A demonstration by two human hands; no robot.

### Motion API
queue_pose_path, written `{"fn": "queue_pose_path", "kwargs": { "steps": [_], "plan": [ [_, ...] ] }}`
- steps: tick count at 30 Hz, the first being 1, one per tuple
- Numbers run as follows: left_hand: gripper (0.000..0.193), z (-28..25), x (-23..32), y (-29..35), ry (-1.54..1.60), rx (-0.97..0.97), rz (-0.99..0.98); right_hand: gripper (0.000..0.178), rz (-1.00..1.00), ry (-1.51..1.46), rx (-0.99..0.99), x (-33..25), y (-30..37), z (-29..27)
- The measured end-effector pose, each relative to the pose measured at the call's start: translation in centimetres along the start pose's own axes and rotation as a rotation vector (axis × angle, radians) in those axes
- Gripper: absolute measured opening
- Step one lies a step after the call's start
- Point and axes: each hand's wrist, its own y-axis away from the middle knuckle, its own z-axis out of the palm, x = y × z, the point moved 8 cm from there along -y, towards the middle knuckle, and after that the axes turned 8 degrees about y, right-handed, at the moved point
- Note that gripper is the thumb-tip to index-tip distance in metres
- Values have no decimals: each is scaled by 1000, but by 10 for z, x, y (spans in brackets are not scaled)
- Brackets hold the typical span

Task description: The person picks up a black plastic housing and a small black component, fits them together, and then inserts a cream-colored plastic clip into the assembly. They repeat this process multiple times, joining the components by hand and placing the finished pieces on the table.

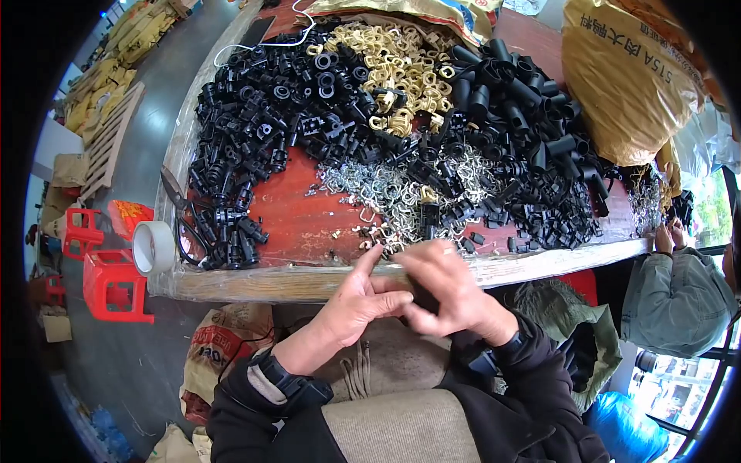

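Note:
My left hand [356,307] and my right hand [454,293] meet just over the near edge of the table, in front of my body. Their fingers are bent toward each other around a small dark thing that is mostly hidden. The right hand is slightly smeared by motion. Just beyond the fingertips lie loose silver metal clips [397,202] and a black plastic part [429,221] standing among them. Small black plastic pieces [552,216] are heaped to the right. Black plastic fittings [231,154] form a big pile at the left.
Yellow plastic rings [405,62] and black tubes [525,92] are piled farther back on the red table [297,216]. Scissors [179,204] and a tape roll [153,248] sit at the left edge. A yellow sack [625,85] stands right, near another person's sleeve [671,297]. Red stools [114,284] stand left.

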Motion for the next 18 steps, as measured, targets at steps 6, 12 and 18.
{"fn": "queue_pose_path", "kwargs": {
  "steps": [6,12,18],
  "plan": [
    [70,-8,21,-3,-92,55,30,30,538,401,335,49,97,-104],
    [56,15,42,-26,-550,-82,303,27,1304,984,-127,61,304,-171],
    [47,65,59,-54,-1565,-204,834,26,1161,1039,80,55,270,-177]
  ]
}}
